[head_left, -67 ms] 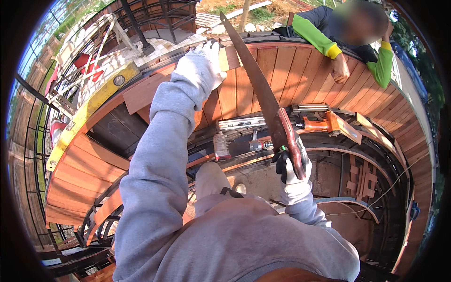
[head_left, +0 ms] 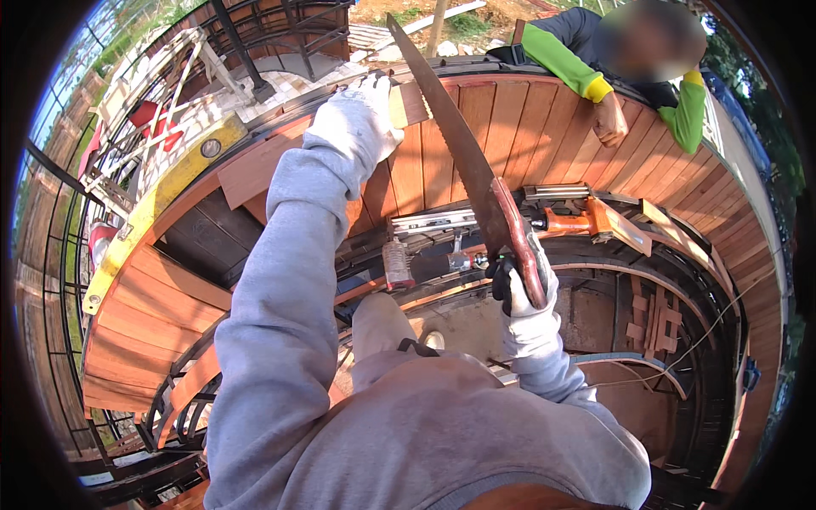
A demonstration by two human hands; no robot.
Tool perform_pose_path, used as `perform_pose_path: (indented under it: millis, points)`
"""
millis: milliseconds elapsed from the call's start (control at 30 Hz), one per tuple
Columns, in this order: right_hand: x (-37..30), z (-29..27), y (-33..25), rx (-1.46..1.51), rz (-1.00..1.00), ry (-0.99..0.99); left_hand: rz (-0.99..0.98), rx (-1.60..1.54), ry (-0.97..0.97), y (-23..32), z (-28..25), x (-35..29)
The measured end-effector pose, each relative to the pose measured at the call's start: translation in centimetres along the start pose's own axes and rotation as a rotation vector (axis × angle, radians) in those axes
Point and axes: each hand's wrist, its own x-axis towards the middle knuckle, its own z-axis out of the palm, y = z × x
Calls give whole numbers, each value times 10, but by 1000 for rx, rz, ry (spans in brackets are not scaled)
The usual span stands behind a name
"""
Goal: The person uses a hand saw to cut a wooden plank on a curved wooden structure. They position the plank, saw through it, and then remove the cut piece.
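Observation:
My right hand [head_left: 525,289], in a white and black glove, is closed round the reddish wooden handle of a handsaw [head_left: 455,132]. Its rusty toothed blade slants up and away to the left, with the teeth beside the end of a short wooden board [head_left: 411,104]. Whether the teeth touch the wood I cannot tell. My gloved left hand [head_left: 355,119] grips that board from above, its fingers partly hidden at the far edge. Below lies the curved deck of reddish planks [head_left: 442,166].
A yellow spirit level [head_left: 161,200] lies along the left edge, by a dark gap in the planking. An orange-bodied tool [head_left: 574,223] and a power tool [head_left: 433,265] lie on the inner frame. Across the deck a person in green sleeves [head_left: 561,61] leans on the planks.
The handsaw and my right hand have shifted slightly forward and left. My left hand stays on the board; the whole view has drifted a little.

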Motion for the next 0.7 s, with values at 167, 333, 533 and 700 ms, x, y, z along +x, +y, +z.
perform_pose_path:
  millis: [167, 333, 533, 700]
  points:
    - [8, 12, -10, -73, -122, 33, -17, -20, -4, 0, -11, 1]
    - [-40, -18, -15, -109, 188, -9, -13, -4, 35, 6, -7, 1]
    - [-1, -3, -7, -119, -14, -50, -10, -37, 71, 9, -11, -1]
    - [14, 8, 0, -81, -122, -36, -17, -37, 81, 10, -13, -3]
